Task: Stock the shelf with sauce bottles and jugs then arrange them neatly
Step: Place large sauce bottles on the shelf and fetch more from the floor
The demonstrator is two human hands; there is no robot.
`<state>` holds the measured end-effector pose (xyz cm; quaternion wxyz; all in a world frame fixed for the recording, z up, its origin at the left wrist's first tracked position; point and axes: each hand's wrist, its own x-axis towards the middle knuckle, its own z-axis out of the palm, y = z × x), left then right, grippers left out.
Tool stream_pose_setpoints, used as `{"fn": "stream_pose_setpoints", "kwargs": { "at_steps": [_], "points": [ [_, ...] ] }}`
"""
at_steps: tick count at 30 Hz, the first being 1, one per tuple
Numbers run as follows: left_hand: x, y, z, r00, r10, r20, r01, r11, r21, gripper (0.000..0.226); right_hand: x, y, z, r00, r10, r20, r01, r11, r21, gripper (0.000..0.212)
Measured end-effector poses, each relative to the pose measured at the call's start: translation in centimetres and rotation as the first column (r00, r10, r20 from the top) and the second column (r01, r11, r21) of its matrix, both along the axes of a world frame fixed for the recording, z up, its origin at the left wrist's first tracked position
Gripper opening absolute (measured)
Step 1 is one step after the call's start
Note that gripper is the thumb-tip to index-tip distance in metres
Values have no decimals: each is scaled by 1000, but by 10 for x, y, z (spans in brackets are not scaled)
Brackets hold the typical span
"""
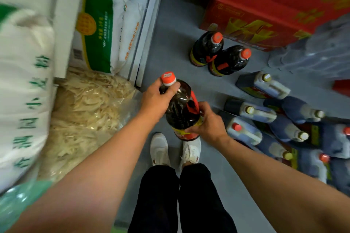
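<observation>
Up close, the left hand curled around the neck and shoulder of a dark sauce bottle, thumb and forefinger lying just under its orange cap, while the right hand gripped the lower body, its fingers pressed against the red handle and the yellow-and-red label. The bottle was held in the air above the grey floor, tilted with its cap away from the person and its base over a pair of white shoes. Beyond it, two matching dark bottles with orange caps stood touching each other on the floor, just in front of a red carton. To the right, a cluster of square dark jugs with pale handles lay on their sides, crowded together and overlapping, their caps partly yellow, partly red. Behind them, blurred clear-wrapped packs sat near the carton. On the left, a clear bag of pale dried strips lay at the foot of a white shelf, with white-and-green flour sacks stacked beside and above it.
</observation>
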<state>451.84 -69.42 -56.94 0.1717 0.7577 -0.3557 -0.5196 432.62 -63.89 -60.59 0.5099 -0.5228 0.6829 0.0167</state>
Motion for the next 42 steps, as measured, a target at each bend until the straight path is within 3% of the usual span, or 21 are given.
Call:
{"fn": "stream_pose_setpoints", "kwargs": {
  "at_steps": [12,18,23,25,27,36,42],
  "points": [
    [4,55,190,1000,10,24,-7,988,-156,29,0,53,181,999,7,41,-2,993,-121,75],
    [-13,97,291,988,99,122,-58,953,-298,66,-14,71,249,982,87,168,-43,967,-249,80],
    [-39,154,398,965,189,180,-100,904,-415,33,-39,98,332,953,233,195,-132,896,-424,83],
    [-47,181,447,944,252,215,-119,864,-489,38,-45,107,375,934,304,185,-181,854,-488,82],
    [-51,209,494,915,320,246,-137,820,-555,49,-46,114,423,907,388,163,-241,796,-555,77],
    [-25,361,687,683,677,272,-275,584,-764,41,26,181,611,673,726,140,-399,516,-758,83],
    [4,465,772,551,802,231,-273,435,-858,48,93,255,687,505,819,274,-333,477,-813,84]
  ]
}}
